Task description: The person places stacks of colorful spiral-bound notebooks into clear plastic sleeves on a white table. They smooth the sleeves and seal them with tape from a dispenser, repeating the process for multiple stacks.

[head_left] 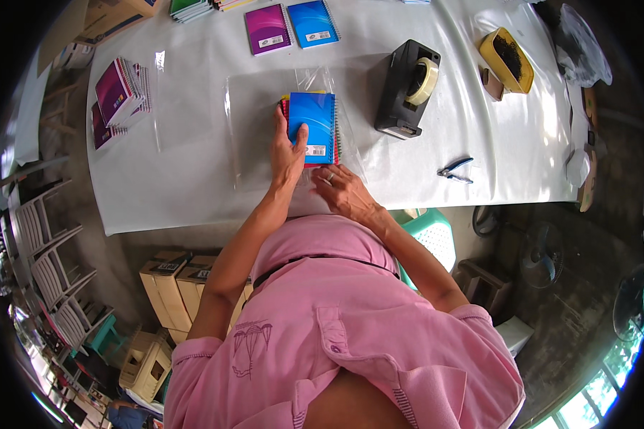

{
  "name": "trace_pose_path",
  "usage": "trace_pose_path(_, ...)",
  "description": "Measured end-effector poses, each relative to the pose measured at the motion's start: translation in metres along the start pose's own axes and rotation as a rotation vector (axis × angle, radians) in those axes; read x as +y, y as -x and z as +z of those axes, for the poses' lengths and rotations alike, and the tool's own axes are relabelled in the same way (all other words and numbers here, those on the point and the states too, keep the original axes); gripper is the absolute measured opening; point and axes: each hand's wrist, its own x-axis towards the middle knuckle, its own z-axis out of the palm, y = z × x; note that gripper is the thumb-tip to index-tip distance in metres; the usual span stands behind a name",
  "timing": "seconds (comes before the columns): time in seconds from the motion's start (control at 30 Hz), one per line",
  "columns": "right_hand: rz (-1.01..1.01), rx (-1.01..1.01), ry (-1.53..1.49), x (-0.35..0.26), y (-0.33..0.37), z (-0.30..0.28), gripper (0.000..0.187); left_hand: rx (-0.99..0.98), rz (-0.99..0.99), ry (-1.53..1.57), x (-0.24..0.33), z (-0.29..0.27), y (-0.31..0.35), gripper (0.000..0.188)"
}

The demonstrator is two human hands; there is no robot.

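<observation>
A small stack of spiral notebooks (313, 118) with a blue one on top lies over a clear plastic bag (254, 136) at the middle of the table. Red and yellow edges peek out from under the blue cover. My left hand (290, 159) is closed on the stack's left side, thumb on the cover and fingers along the edge. Close to the stack's lower edge is my right hand (345, 193), a ring on one finger. Its fingers are bent and partly blurred, and whether they pinch the plastic cannot be made out.
A black tape dispenser (397, 93) stands right of the stack. Blue-handled nippers (456, 171) and a yellow container (526, 75) of dark bits lie farther right. Purple notebooks (118, 93) are piled at left; a purple notebook (267, 30) and a blue notebook (313, 23) lie beyond.
</observation>
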Motion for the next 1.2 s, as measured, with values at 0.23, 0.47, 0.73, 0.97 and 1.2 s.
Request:
trace_pose_path(0.23, 0.174, -0.015, -0.337, 0.004, -0.017, -0.022, 0.018, -0.007, -0.022, 0.052, 0.002, -0.012, -0.004, 0.069)
trace_pose_path(0.47, 0.502, 0.350, -0.270, 0.064, -0.033, -0.033, 0.029, -0.048, -0.148, 0.273, 0.019, -0.012, 0.005, 0.075)
trace_pose_path(0.73, 0.257, 0.043, 0.058, 0.014, -0.030, -0.014, 0.048, -0.071, -0.179, 0.211, 0.027, -0.009, 0.007, 0.079)
trace_pose_path(0.97, 0.186, -0.098, 0.146, 0.009, -0.021, -0.016, 0.051, 0.013, -0.015, 0.002, 0.004, 0.002, 0.005, 0.076)
trace_pose_path(1.2, 0.235, -0.048, -0.082, 0.018, -0.009, -0.029, 0.056, 0.026, 0.000, -0.144, 0.013, 0.001, 0.005, 0.075)
